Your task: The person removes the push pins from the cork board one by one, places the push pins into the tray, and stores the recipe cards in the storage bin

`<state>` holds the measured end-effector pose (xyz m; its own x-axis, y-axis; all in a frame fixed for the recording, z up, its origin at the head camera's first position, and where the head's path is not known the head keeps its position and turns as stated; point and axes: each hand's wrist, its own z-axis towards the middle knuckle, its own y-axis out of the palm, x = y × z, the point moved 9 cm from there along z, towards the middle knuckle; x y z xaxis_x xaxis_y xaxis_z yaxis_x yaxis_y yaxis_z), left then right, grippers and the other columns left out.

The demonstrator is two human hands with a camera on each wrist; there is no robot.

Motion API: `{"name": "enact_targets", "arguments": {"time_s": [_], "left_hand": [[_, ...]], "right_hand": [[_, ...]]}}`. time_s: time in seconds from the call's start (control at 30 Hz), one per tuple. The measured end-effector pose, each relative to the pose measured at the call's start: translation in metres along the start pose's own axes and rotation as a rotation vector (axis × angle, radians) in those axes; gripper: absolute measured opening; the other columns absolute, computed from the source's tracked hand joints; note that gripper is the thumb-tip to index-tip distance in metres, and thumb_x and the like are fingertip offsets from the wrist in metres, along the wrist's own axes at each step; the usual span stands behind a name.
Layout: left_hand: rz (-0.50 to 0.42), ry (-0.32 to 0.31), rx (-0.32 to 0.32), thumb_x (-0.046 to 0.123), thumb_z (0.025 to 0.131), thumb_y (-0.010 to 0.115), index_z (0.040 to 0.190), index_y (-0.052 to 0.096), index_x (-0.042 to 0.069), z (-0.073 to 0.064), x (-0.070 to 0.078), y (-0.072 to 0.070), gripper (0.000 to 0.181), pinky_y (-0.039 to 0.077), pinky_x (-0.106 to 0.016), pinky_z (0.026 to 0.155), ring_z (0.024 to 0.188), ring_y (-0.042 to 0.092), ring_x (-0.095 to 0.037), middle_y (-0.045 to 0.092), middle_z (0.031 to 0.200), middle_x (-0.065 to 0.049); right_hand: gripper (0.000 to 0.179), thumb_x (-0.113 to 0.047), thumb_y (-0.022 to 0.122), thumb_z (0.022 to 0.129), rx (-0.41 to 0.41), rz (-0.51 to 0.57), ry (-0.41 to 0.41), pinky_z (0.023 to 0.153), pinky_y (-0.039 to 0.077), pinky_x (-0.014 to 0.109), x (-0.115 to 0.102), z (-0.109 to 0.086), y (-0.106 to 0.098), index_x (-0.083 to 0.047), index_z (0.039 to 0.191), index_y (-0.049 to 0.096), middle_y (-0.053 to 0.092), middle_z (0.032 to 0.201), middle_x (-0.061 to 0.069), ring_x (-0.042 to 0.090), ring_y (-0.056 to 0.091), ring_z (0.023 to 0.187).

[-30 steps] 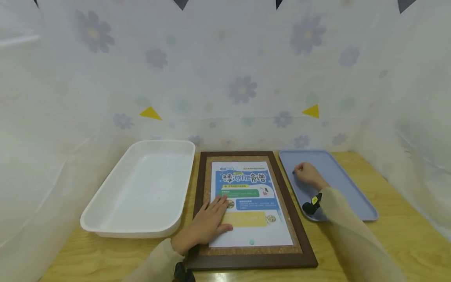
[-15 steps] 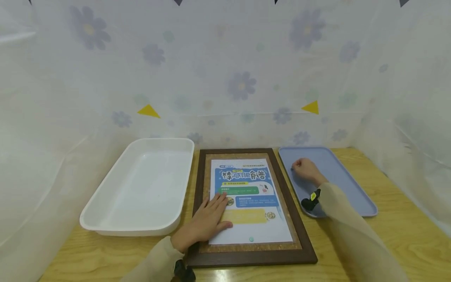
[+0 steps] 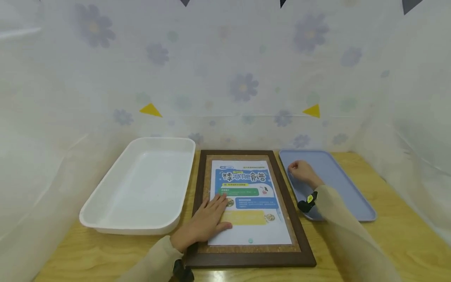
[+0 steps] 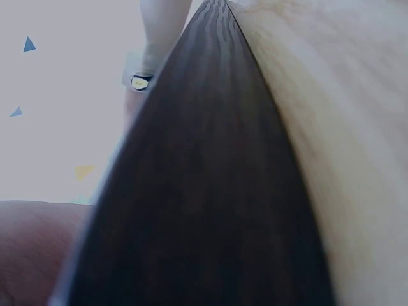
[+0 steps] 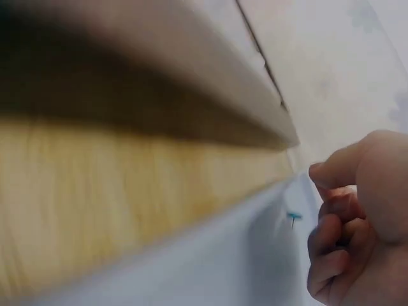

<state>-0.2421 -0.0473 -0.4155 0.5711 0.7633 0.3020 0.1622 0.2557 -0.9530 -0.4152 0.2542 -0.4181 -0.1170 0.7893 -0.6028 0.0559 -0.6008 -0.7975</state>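
One printed sheet (image 3: 257, 233) lies on a framed board (image 3: 253, 260) under the flat, straight-fingered left grip (image 3: 208, 220). Farther off, the right grip (image 3: 303, 173) has curled fingers over a blue tray (image 3: 347, 196), a teal tack (image 5: 293, 215) just beside them; whether they pinch anything cannot be told. Step in hand, probably: picking up a tack; next, a fine fingertip pinch seems needed.
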Motion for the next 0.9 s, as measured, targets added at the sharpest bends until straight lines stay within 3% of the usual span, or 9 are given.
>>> {"name": "enact_targets", "arguments": {"time_s": [0.3,0.53,0.9], "left_hand": [[0.044,-0.017,-0.022,0.048,0.097,0.049,0.150,0.029,0.000,0.004,0.000,0.005,0.074,0.017,-0.057,0.116,0.146,0.021,-0.033,0.023,0.158,-0.016],[0.041,-0.054,-0.029,0.047,0.097,0.050,0.150,0.029,0.001,0.004,-0.001,0.003,0.073,0.015,-0.055,0.117,0.147,0.020,-0.032,0.022,0.159,-0.016],[0.036,-0.060,-0.040,0.048,0.096,0.050,0.150,0.029,0.002,0.004,-0.003,0.005,0.074,0.015,-0.055,0.117,0.148,0.019,-0.031,0.021,0.159,-0.014]], "right_hand": [[0.031,-0.017,0.052,0.098,-0.023,0.044,-0.019,0.068,0.046,0.034,-0.010,0.006,0.013,0.012,0.107,0.061,0.063,0.096,0.022,0.022,0.053,0.077],[0.030,-0.016,0.051,0.097,-0.026,0.054,-0.059,0.062,0.039,0.032,-0.024,0.017,0.015,0.010,0.105,0.062,0.056,0.075,0.011,0.018,0.045,0.065],[0.031,-0.015,0.054,0.094,-0.017,-0.019,-0.074,0.074,0.050,0.041,-0.034,0.028,0.023,0.012,0.107,0.064,0.065,0.104,0.027,0.029,0.060,0.083]]}}
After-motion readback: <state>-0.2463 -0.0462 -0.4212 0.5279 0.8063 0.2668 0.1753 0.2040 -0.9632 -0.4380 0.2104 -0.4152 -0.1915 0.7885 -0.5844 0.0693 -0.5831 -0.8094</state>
